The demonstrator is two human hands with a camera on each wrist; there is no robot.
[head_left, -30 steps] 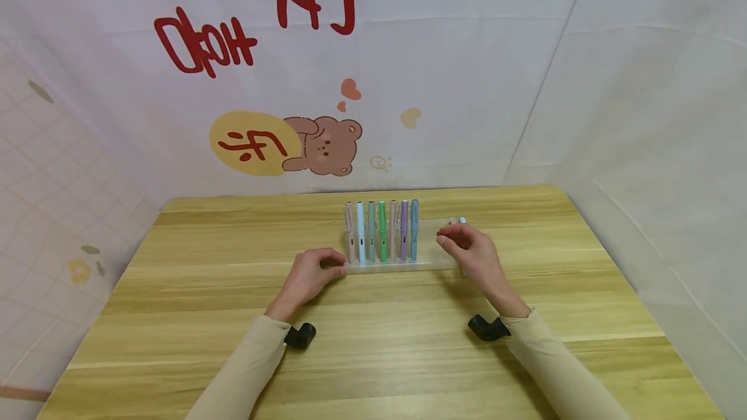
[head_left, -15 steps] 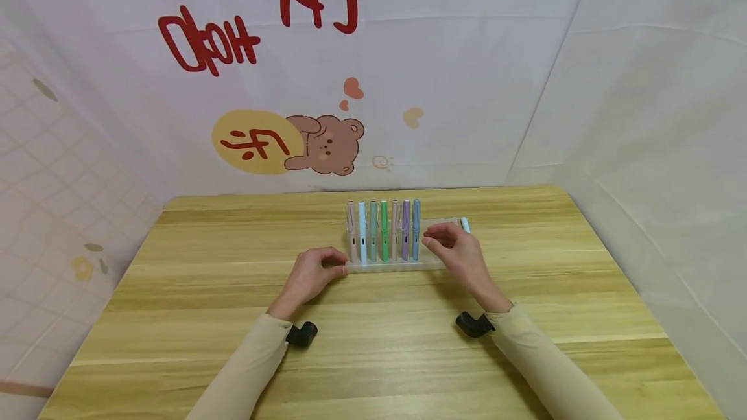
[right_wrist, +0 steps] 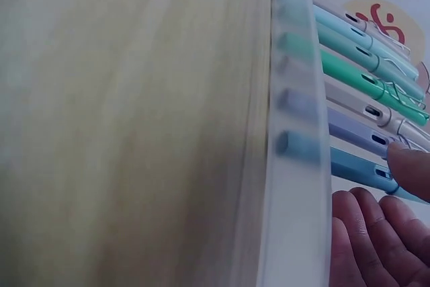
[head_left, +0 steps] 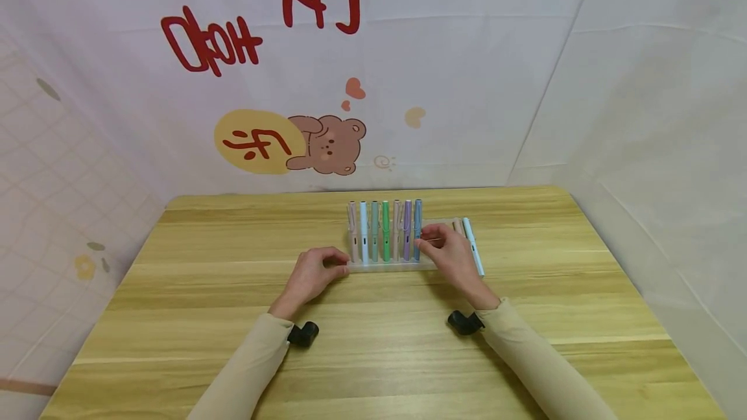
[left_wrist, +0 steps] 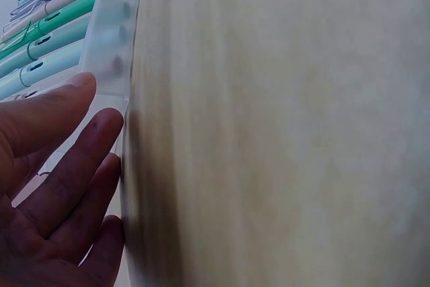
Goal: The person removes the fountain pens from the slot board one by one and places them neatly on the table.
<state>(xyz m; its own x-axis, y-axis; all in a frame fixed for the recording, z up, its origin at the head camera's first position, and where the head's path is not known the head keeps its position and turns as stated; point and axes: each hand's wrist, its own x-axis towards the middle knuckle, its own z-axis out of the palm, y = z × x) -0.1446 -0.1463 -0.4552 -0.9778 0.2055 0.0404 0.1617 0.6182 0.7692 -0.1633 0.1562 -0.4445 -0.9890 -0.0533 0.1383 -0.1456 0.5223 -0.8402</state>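
A clear pen stand (head_left: 388,267) holds a row of upright capped fountain pens in several colours, among them a green pen (head_left: 386,232) and a purple pen (head_left: 406,229). My left hand (head_left: 312,274) grips the stand's left end, thumb in front. At the row's right end, my right hand (head_left: 449,255) has its thumb and index finger at the blue fountain pen (right_wrist: 359,169), pinching it. The thumb covers part of its cap in the right wrist view; the index fingertip is hidden there. This pen's lower end still sits in the stand.
Right of the right hand lie a light blue pen (head_left: 474,248) and a brownish pen (head_left: 458,225), the latter partly hidden by the hand. The wooden table (head_left: 373,349) meets a printed cloth backdrop (head_left: 467,83) behind the stand.
My right hand has moved left along the stand to the blue pen, uncovering the light blue pen at the right. The left hand keeps its place at the stand's end.
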